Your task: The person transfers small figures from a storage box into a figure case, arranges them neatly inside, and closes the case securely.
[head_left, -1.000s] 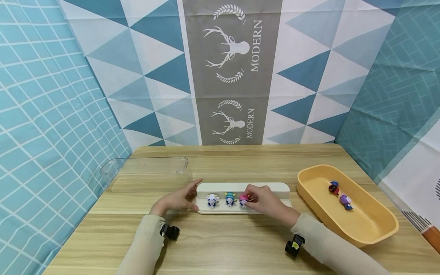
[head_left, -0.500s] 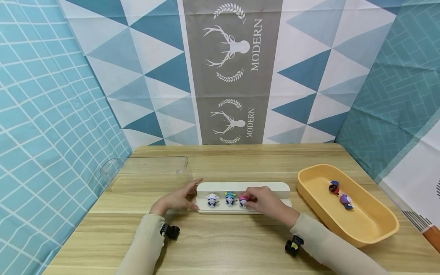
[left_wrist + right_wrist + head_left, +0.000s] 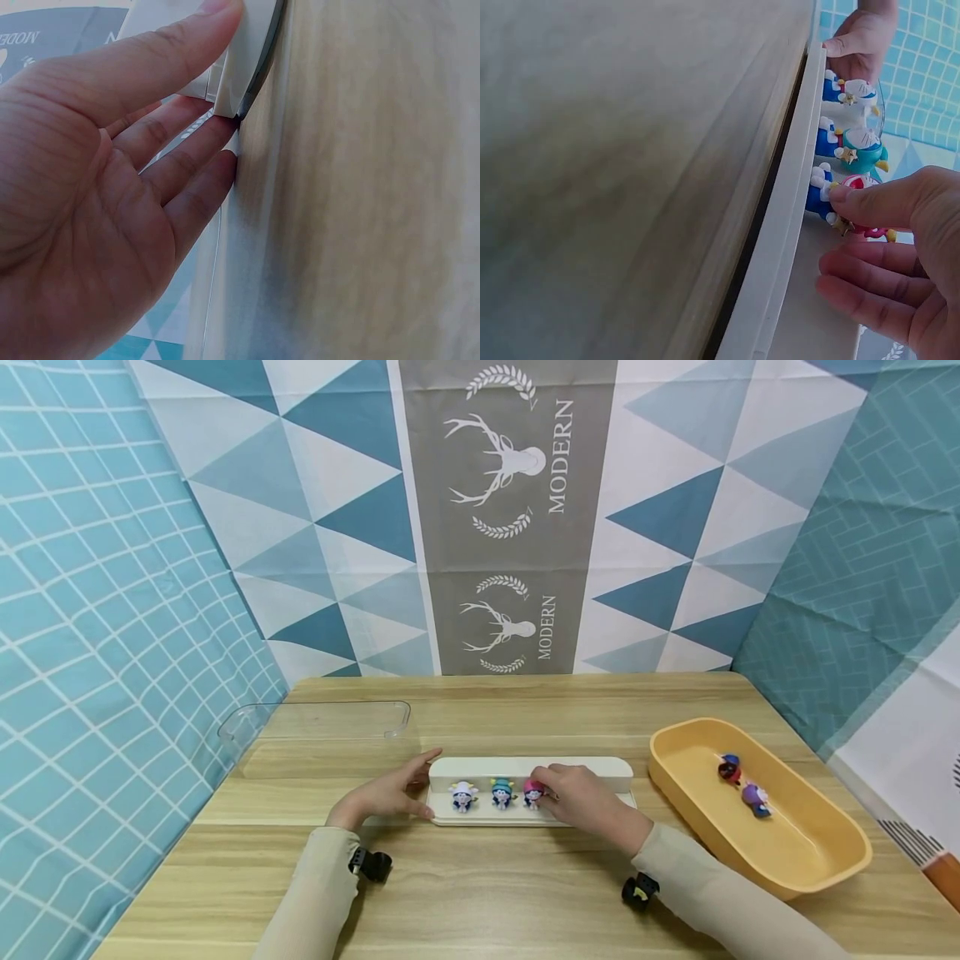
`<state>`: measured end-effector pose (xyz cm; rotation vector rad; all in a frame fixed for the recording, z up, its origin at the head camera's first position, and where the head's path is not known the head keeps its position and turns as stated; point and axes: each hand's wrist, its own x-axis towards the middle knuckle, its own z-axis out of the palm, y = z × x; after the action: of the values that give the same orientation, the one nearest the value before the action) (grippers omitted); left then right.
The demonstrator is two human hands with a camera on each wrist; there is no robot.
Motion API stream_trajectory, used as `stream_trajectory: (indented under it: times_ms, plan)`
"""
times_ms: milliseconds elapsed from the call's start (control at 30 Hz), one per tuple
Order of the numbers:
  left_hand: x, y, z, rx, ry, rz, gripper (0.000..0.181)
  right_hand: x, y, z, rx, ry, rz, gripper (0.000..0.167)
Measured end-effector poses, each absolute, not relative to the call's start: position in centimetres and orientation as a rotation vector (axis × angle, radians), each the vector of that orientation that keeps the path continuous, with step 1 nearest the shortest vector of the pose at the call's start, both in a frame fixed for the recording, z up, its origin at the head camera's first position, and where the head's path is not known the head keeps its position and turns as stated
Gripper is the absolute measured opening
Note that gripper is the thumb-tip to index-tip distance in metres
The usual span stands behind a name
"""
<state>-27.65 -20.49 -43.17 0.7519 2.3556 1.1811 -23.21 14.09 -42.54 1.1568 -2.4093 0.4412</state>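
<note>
A small pink-hatted cat figurine (image 3: 533, 791) stands on a white display stand (image 3: 592, 768); my right hand (image 3: 585, 797) pinches it from the right, the thumb on its front in the right wrist view. To its left are a teal-hatted figurine (image 3: 502, 793) and a white-hatted figurine (image 3: 462, 796), upright in a row. At the stand's left end, my left hand (image 3: 386, 792) rests with thumb at the front corner and fingers extended along the end. In the left wrist view, the left hand's thumb and fingertips touch the stand.
On the right stands a yellow tray (image 3: 795, 852) holding a red-and-blue figurine (image 3: 729, 769) and a purple-and-white figurine (image 3: 756, 799), both lying down. A clear plastic cover (image 3: 322, 735) sits at the back left of the wooden table (image 3: 480, 893).
The right hand has shifted its hold slightly to the right on the pink-hatted figurine, whose face shows more now. My left hand stays at the stand's left end.
</note>
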Motion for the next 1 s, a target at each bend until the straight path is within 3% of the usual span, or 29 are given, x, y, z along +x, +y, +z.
stream_trajectory:
  times_ms: [1000]
  plan:
    - [-27.5, -20.6, -43.1, 0.752, 2.367, 1.177, 0.106, -21.4, 16.8, -39.9, 1.022, -2.469, 0.226, 0.04]
